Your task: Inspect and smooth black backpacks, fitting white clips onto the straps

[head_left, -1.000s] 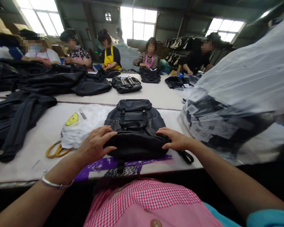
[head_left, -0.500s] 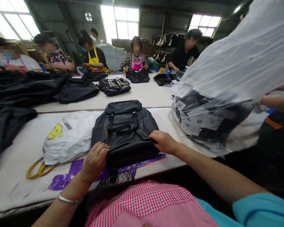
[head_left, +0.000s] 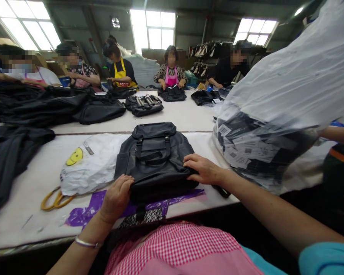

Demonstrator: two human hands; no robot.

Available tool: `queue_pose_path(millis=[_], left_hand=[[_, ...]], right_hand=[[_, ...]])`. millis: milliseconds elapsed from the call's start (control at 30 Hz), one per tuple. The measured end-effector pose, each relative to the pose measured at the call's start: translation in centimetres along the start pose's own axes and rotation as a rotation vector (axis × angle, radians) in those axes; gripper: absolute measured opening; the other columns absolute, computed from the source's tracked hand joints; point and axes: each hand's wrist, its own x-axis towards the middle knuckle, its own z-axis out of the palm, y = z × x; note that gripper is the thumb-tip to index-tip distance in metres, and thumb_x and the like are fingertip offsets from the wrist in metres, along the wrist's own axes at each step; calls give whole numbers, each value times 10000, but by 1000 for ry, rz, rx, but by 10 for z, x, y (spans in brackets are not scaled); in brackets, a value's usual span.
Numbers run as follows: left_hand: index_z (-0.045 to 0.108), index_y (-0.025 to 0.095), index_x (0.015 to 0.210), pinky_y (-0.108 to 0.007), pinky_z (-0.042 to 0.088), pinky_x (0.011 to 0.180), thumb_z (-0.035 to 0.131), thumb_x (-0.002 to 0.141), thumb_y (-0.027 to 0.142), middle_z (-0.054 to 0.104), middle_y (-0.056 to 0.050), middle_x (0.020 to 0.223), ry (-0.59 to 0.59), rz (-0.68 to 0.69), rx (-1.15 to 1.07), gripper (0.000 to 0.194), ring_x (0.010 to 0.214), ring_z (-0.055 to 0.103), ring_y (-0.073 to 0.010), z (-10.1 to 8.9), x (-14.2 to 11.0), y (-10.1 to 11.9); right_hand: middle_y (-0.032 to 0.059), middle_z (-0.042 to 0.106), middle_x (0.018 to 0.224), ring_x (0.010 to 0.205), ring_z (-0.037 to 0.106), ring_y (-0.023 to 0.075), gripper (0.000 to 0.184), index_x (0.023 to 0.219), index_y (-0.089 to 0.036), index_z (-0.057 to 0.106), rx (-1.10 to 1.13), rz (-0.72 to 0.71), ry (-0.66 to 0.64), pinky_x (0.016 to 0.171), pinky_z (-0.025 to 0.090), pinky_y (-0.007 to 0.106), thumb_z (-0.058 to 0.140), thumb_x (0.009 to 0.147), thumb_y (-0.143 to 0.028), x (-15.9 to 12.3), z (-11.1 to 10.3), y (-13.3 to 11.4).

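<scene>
1. Through the head view I had the black leather-look backpack with a buckled flap (head_left: 156,170) in the middle of the near side of the pale, cloth-like tabletop (head_left: 36,187), lying front side up, its flap end pointing away and its base close to the table's edge.

2. I had the left hand (head_left: 116,195) at the backpack's lower left corner, fingers close together and bent over it; the thumb was hidden, so I could not tell how firmly it pinched.

3. I had the right hand (head_left: 204,170) against the lower right side, thumb and fingers parted on the black material. Whether it was gripping or only resting there, I could not tell.

4. I judged the step in hand to be squaring up or shaping the base, since both hands worked at its opposite corners.

5. To my mind the next move called for an even hold on both sides, so that the soft body would not twist or sag.

6. I also noted what lay near: the crumpled white plastic bag with a yellow smiley (head_left: 90,173) to the left, the yellow-handled scissors (head_left: 56,201) partly beneath it, shiny purple plastic (head_left: 96,204) by the base, and the big see-through sack of dark goods (head_left: 278,110) to the right.
</scene>
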Motion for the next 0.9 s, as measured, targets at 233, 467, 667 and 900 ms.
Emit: queue_pose_path(millis=[233, 467, 667, 900], left_hand=[[561, 166, 1114, -471, 531, 986, 480, 871, 25, 673, -132, 1074, -12, 2, 21, 292, 1063, 646, -249, 2, -1, -1], [542, 170, 1250, -448, 503, 995, 472, 903, 94, 680, -141, 1177, -46, -46, 93, 362, 1132, 642, -257, -7, -7, 0], [542, 186, 1275, -564, 353, 1088, 660, 857, 423, 638, -144, 1274, -215, -132, 66, 495, 1185, 590, -325, -25, 46, 36], [613, 182, 1028, -376, 497, 821, 661, 836, 206, 656, -87, 1006, -412, -158, 32, 199, 944, 620, -250, 0, 109, 66]], right_hand=[[85, 635, 1011, 952, 579, 221, 285, 987, -168, 633, -107, 24, -178, 837, 461, 320, 620, 721, -68, 26, -4, -7], [76, 587, 832, 801, 506, 221, 208, 780, -179, 563, -370, 123, 127, 689, 389, 313, 516, 667, -11, 15, 30, -4], [53, 524, 741, 747, 454, 212, 231, 695, -211, 470, -377, 129, 371, 666, 353, 314, 471, 603, 1, 11, 48, 1], [12, 479, 710, 698, 447, 175, 241, 673, -219, 395, -161, 211, 328, 640, 342, 287, 510, 610, -16, 12, 44, 5]])
